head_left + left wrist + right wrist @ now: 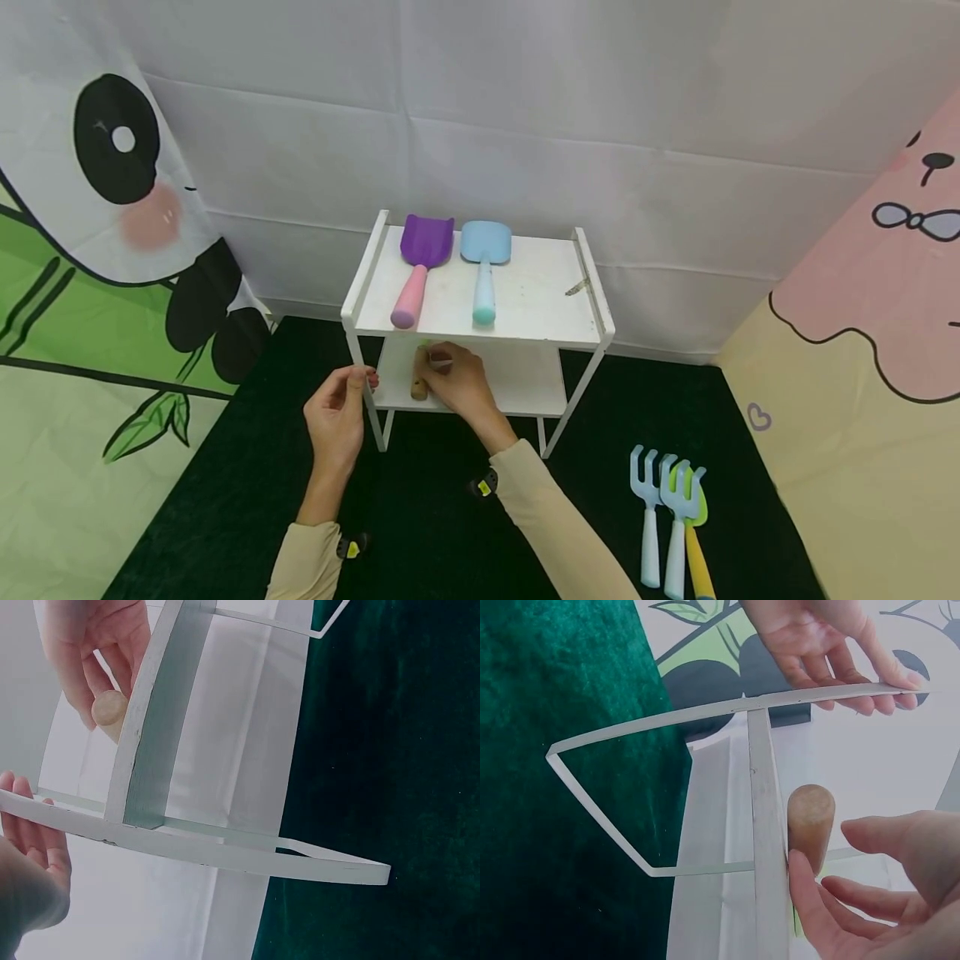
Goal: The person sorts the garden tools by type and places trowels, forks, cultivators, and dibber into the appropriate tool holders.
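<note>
The wooden handle [418,387] lay on the lower shelf [517,379] of the white rack [480,337], long axis front to back, just left of the right hand [459,379], the nearer one. That hand's thumb stood clear, fingers parted; forefinger contact I could not confirm. The left hand [335,412] pinched the left front leg [377,427].

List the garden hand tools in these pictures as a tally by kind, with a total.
Shovels, purple one and blue one: 2
Light-blue forks: 2
Yellow-handled tool, green head partly covered: 1
Brown-handled tool at the right hand, head mostly hidden: 1
Total: 6
</note>
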Demonstrator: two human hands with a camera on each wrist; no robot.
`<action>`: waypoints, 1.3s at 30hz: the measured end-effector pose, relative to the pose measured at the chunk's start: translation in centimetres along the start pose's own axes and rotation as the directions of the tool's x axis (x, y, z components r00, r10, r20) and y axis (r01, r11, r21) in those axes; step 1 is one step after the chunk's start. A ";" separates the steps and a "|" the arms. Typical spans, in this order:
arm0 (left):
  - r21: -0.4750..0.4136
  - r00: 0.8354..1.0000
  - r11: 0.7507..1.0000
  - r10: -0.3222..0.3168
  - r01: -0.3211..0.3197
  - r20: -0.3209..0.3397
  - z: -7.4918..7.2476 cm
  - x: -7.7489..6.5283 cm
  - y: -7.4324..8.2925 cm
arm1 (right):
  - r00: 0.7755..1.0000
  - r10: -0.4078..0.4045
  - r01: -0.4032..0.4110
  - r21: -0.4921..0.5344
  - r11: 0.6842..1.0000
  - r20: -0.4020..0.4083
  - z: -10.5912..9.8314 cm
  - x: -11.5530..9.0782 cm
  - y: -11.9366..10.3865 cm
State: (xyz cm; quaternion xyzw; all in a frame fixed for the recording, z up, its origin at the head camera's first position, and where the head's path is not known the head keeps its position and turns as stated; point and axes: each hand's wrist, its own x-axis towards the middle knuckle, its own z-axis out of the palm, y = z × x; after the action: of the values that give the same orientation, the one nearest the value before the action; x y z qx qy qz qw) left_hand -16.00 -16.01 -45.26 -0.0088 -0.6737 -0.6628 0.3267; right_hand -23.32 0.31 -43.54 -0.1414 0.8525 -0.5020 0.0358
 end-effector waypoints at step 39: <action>-0.006 1.000 1.000 -0.018 0.018 0.008 -0.6 0.1 -2.5 | 0.975 -0.205 0.214 0.121 0.969 -0.084 -3.8 -5.9 3.3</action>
State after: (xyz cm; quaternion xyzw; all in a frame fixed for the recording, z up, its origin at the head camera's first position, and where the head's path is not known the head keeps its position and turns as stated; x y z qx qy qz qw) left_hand -17.00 -16.89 -47.50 -0.0065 -0.6732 -0.6676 0.3181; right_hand -19.12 6.67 -44.97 -0.2102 0.7991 -0.5620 -0.0383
